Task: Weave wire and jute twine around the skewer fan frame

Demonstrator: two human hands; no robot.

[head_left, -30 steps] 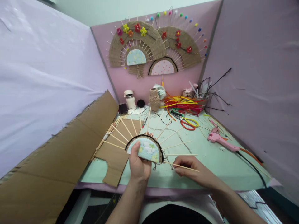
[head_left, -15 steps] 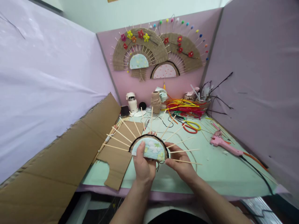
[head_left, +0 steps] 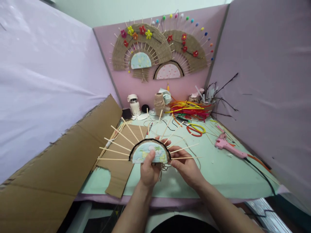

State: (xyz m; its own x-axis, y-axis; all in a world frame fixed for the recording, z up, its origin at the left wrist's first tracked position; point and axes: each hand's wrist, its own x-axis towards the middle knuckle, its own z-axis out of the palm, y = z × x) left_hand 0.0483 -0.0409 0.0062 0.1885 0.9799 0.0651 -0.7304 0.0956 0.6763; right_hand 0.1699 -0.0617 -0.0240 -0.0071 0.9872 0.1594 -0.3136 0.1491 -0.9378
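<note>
A half-round fan piece [head_left: 138,151] is held up over the table, with pale blue flowered fabric, a black cord along its curved edge and thin wooden sticks fanning outward. My left hand [head_left: 151,168] grips it from below, thumb pressed on the fabric and fingers behind. At its lower right corner my right hand [head_left: 186,166] is closed, thumb and forefinger pinching beside the lowest stick. Brown twine [head_left: 160,168] dangles in loops under the straight edge between both hands. What the hidden fingers touch behind the piece cannot be seen.
Cut cardboard [head_left: 119,181] lies left, beside a large cardboard sheet [head_left: 60,155]. Scissors [head_left: 198,128], pipe cleaners [head_left: 189,108] and a twine cone [head_left: 159,102] are at the back. A pink glue gun [head_left: 229,147] lies right. Finished fans [head_left: 145,42] hang on the back panel.
The fan piece has turned so its straight edge is nearly level, and it has shifted slightly left. My left thumb has slid right across the fabric. More twine hangs in view below.
</note>
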